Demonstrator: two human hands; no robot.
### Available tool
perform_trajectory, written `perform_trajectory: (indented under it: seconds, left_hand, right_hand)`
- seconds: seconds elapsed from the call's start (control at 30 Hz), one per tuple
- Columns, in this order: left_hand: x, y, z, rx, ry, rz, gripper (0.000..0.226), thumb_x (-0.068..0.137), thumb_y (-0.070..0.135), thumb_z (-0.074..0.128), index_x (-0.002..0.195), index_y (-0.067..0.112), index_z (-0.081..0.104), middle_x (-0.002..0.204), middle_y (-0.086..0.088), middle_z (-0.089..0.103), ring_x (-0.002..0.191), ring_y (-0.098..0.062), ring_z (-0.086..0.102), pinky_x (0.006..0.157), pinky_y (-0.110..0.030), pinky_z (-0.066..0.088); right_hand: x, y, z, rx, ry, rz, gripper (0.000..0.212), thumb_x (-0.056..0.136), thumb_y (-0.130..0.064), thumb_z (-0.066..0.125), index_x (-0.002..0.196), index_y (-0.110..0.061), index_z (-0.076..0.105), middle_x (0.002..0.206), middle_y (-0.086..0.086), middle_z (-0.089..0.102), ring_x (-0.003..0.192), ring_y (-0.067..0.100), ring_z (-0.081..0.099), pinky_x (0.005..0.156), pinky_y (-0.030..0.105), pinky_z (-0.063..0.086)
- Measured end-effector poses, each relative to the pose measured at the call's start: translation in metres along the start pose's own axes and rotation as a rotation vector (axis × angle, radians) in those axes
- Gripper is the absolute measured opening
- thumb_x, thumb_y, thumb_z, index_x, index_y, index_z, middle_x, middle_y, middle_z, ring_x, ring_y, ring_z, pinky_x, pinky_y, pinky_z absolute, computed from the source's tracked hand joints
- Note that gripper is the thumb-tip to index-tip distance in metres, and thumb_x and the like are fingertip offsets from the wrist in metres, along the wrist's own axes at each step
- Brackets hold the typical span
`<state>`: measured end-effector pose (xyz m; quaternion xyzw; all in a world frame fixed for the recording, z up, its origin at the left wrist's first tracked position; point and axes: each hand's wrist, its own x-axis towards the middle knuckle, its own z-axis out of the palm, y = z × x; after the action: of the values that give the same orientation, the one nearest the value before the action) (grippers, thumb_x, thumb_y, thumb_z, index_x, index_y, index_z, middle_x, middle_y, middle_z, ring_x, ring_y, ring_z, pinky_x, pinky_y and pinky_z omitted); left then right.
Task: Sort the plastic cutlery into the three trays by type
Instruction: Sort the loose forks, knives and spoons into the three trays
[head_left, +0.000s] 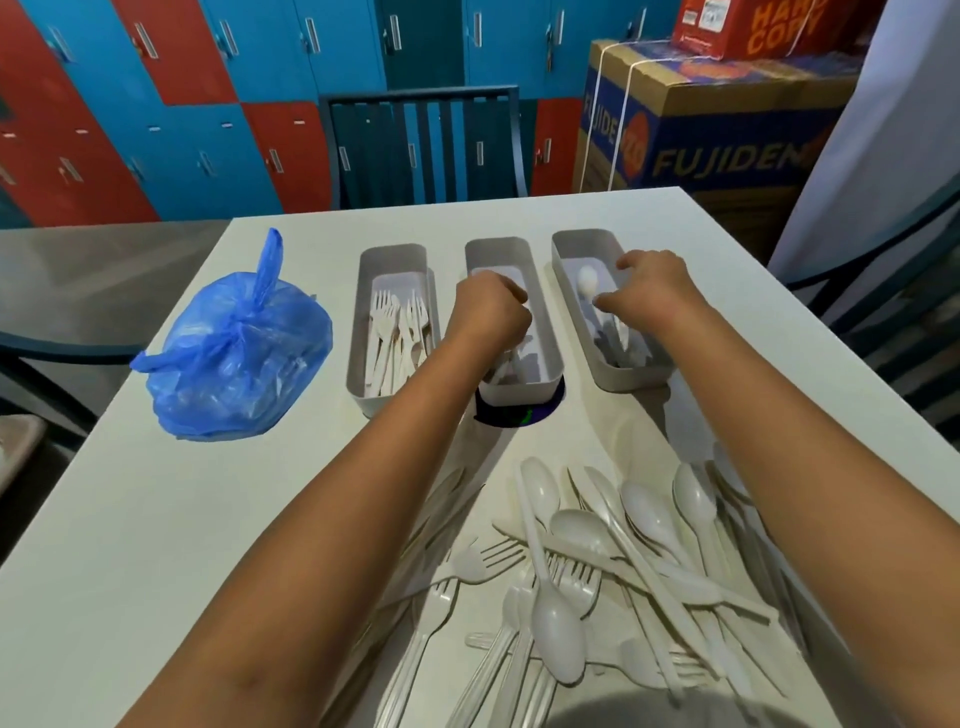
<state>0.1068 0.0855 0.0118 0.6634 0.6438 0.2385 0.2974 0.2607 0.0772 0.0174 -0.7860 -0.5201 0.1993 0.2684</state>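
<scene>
Both arms reach out over a white table (156, 519). The left hand (488, 312) hangs over the middle tray (550, 332), fingers curled downward. The right hand (649, 291) sits over the right tray (561, 260), where a white spoon (589, 283) lies. The left tray (358, 322) holds forks (395, 332). A heap of loose cutlery (597, 571) lies nearest the person, and a knotted blue bag (234, 353) sits left of the trays.
</scene>
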Motion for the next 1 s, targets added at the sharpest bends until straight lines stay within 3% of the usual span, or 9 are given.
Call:
perform_trajectory:
  seconds: [0.1,0.23,0.3,0.47,0.63,0.7,0.9,1.0]
  left_hand:
    - [-0.003,-0.001,-0.001,-0.027,0.048,0.052,0.03,0.091,0.007,0.051,0.113,0.019,0.066,0.12,-0.006,0.062,0.078,-0.019,0.062,0.058,-0.023,0.047]
    - [-0.018,0.002,-0.01,-0.022,-0.017,0.095,0.024,0.092,0.012,0.055,0.111,0.019,0.068,0.119,-0.003,0.064,0.098,-0.018,0.063,0.083,-0.028,0.053]
    - [-0.028,0.003,-0.014,0.027,-0.049,0.114,0.024,0.092,0.014,0.057,0.113,0.017,0.068,0.117,-0.002,0.066,0.102,-0.018,0.062,0.085,-0.026,0.051]
    - [-0.055,0.004,-0.022,0.298,-0.211,0.068,0.031,0.089,0.028,0.061,0.113,0.01,0.066,0.11,-0.008,0.067,0.093,-0.025,0.065,0.086,-0.035,0.056]
    - [-0.074,-0.016,-0.013,0.429,-0.311,0.006,0.034,0.084,0.032,0.065,0.109,0.009,0.066,0.094,-0.006,0.064,0.075,-0.019,0.06,0.071,-0.029,0.052]
    - [-0.078,-0.025,-0.006,0.466,-0.319,-0.012,0.039,0.083,0.037,0.066,0.113,0.012,0.064,0.097,-0.004,0.063,0.08,-0.019,0.059,0.071,-0.028,0.05]
    - [-0.082,-0.039,0.016,0.529,-0.357,-0.021,0.045,0.075,0.048,0.07,0.108,0.018,0.068,0.103,0.001,0.067,0.09,-0.016,0.061,0.079,-0.029,0.052]
    - [-0.083,-0.038,0.02,0.543,-0.375,-0.043,0.047,0.07,0.041,0.076,0.11,0.018,0.068,0.103,0.001,0.067,0.091,-0.016,0.063,0.084,-0.032,0.054]
  right_hand:
    - [-0.006,0.004,-0.001,0.012,-0.01,-0.045,0.05,0.088,-0.025,0.066,0.134,-0.014,0.05,0.136,0.01,0.05,0.119,0.03,0.053,0.095,0.034,0.045]
    - [-0.019,-0.001,-0.005,0.026,0.017,-0.112,0.028,0.09,-0.02,0.063,0.117,-0.011,0.062,0.116,0.009,0.061,0.093,0.022,0.057,0.078,0.027,0.045]
    - [-0.028,-0.006,-0.008,-0.02,-0.012,-0.125,0.023,0.089,-0.021,0.064,0.109,-0.01,0.065,0.106,0.008,0.062,0.085,0.019,0.054,0.074,0.028,0.044]
    - [-0.055,-0.013,-0.012,-0.177,-0.247,-0.129,0.026,0.087,-0.027,0.065,0.105,-0.008,0.068,0.089,0.004,0.062,0.076,0.017,0.055,0.07,0.03,0.044]
    - [-0.085,-0.005,-0.002,-0.389,-0.491,-0.103,0.025,0.082,-0.031,0.069,0.08,-0.007,0.066,0.074,0.002,0.063,0.057,0.015,0.05,0.053,0.024,0.042]
    - [-0.093,0.0,0.005,-0.489,-0.553,-0.074,0.027,0.079,-0.033,0.073,0.07,-0.01,0.06,0.067,0.0,0.06,0.053,0.014,0.05,0.051,0.023,0.042]
    - [-0.103,0.005,0.011,-0.616,-0.615,-0.009,0.029,0.074,-0.033,0.078,0.068,-0.012,0.059,0.065,0.0,0.057,0.055,0.015,0.049,0.058,0.025,0.043]
    - [-0.103,0.004,0.014,-0.625,-0.612,-0.015,0.029,0.076,-0.031,0.076,0.063,-0.012,0.058,0.062,0.0,0.056,0.052,0.015,0.048,0.056,0.024,0.043]
